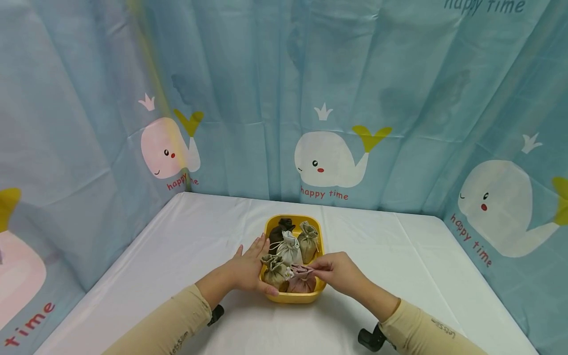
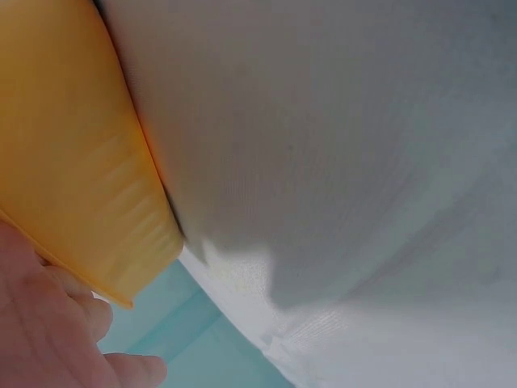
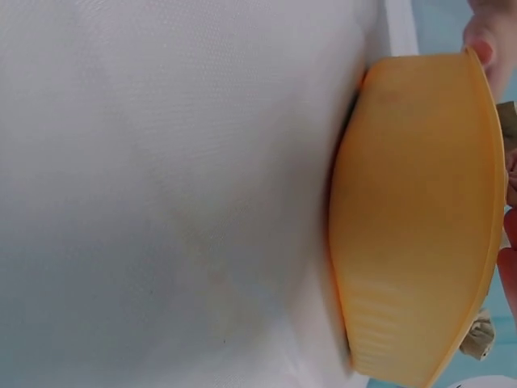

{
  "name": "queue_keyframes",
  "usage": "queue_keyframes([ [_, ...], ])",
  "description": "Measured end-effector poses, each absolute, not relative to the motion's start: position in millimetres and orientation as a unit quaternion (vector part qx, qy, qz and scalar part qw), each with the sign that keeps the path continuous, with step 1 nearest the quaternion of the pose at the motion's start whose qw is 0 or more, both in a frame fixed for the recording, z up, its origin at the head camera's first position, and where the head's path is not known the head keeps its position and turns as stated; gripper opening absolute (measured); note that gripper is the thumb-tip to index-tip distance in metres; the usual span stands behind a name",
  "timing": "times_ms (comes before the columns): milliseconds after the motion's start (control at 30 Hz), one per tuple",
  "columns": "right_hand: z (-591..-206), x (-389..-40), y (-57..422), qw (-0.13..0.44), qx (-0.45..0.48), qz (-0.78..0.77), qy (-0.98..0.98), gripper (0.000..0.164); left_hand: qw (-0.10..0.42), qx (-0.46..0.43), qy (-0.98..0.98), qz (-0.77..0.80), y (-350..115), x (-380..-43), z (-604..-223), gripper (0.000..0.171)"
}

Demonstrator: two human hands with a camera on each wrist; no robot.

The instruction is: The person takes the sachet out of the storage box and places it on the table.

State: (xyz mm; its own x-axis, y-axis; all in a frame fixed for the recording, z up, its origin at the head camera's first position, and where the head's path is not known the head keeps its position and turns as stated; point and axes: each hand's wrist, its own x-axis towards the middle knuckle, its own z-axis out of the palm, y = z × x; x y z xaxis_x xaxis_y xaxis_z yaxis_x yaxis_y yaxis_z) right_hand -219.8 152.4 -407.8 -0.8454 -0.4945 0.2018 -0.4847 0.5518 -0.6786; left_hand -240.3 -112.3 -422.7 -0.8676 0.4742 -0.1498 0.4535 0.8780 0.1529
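A yellow plastic basin (image 1: 294, 298) stands on the white table with several small drawstring pouches in it. At its near right end sits a pink pouch (image 1: 302, 283); my right hand (image 1: 343, 274) pinches the gathered top between thumb and fingers. Along the left rim my left hand (image 1: 248, 270) rests with fingers spread and straight, the thumb at the near corner. An olive pouch (image 1: 275, 273) lies beside the pink one. Behind them are a white pouch (image 1: 290, 250), a tan pouch (image 1: 308, 241) and a dark brown pouch (image 1: 278, 233), partly hidden.
A white cloth (image 1: 381, 246) covers the table around the basin. Blue curtains (image 1: 248, 98) printed with whales hang behind it and at both sides. Black camera mounts (image 1: 372, 339) are strapped at the wrists, below the sleeves.
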Motion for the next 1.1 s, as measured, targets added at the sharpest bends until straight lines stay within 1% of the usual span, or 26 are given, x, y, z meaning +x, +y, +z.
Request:
queue_keyframes([
  [200,-407,-219,150,-0.016,-0.265,-0.381,0.886,0.008,0.091,0.238,0.965,0.054,-112,-242,-424,0.130],
  [467,-400,-217,150,-0.035,-0.256,-0.384,0.886,0.009,0.094,0.242,0.964,0.054,-112,-242,-424,0.125],
  [933,-382,-220,158,-0.080,-0.251,-0.398,0.879,0.011,0.098,0.238,0.965,0.051,-112,-242,-422,0.133],
  [1100,-378,-220,158,-0.079,-0.244,-0.406,0.877,0.011,0.098,0.240,0.964,0.059,-113,-241,-423,0.127],
])
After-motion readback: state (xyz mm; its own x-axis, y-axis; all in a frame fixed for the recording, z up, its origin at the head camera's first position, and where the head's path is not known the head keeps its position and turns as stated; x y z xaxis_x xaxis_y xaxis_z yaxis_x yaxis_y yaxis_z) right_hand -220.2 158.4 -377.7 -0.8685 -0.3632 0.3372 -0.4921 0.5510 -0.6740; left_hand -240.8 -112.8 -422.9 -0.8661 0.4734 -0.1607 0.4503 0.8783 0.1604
